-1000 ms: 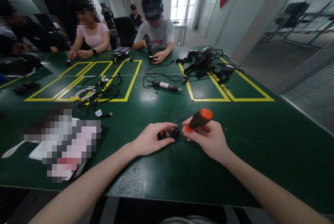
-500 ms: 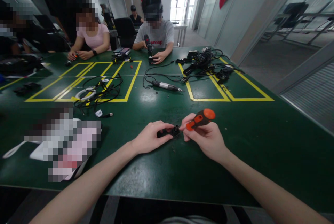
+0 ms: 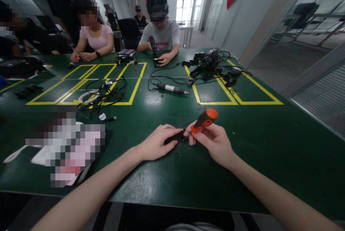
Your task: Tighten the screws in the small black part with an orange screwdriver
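My left hand (image 3: 157, 143) rests on the green table (image 3: 269, 144) with its fingers closed over a small black part (image 3: 178, 138), pinning it down. My right hand (image 3: 212, 141) grips a screwdriver with an orange and black handle (image 3: 204, 119). The screwdriver is tilted up to the right, and its tip end points down into the black part right beside my left fingertips. Both hands meet at the part, near the table's front middle.
A blurred-out flat object (image 3: 64, 148) lies front left. Tangled black cables (image 3: 101, 94), an electric screwdriver (image 3: 169, 88) and a cable pile (image 3: 210, 64) lie among yellow tape boxes. Other people sit at the far side, one holding a power tool (image 3: 152, 44).
My left fingers have closed further over the black part. The screwdriver handle has tilted and shifted slightly left and up, its tip staying at the part.
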`<control>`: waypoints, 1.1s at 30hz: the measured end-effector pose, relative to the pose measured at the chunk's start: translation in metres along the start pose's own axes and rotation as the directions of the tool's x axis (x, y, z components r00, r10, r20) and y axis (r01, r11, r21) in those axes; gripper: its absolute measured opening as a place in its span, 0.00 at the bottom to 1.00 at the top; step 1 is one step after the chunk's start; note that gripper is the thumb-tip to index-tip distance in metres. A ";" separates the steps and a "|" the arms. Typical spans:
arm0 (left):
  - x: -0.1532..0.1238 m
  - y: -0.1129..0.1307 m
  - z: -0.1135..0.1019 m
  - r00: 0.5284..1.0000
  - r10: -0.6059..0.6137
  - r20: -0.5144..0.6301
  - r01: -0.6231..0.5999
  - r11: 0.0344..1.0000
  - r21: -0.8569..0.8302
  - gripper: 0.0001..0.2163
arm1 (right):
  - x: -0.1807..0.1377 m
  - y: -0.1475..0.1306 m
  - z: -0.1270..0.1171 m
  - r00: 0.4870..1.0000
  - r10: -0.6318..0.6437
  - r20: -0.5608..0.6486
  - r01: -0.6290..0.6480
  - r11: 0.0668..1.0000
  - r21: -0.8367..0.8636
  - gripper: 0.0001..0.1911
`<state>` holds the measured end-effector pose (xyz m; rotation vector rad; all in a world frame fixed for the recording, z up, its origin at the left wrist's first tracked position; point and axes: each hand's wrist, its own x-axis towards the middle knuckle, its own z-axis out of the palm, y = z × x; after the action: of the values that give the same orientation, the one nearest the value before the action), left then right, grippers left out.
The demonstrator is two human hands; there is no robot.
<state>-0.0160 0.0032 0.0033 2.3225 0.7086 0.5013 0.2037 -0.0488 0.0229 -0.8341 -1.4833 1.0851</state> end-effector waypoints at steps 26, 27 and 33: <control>0.027 0.077 -0.048 0.905 0.239 -0.353 -0.326 0.922 -0.209 0.26 | 0.008 0.000 0.006 0.992 -0.123 -0.028 0.115 0.971 -0.210 0.19; 0.031 0.082 -0.053 0.903 0.257 -0.343 -0.332 0.926 -0.181 0.25 | 0.008 0.001 0.006 0.985 -0.165 -0.042 0.150 0.958 -0.245 0.18; 0.044 0.095 -0.077 0.905 0.362 -0.223 -0.363 0.931 0.037 0.14 | 0.008 0.008 -0.003 0.961 -0.275 0.002 0.257 0.897 -0.361 0.06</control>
<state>0.0129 0.0052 0.1303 2.4245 0.3685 0.9472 0.2051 -0.0384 0.0182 -0.8670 -1.7238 0.5926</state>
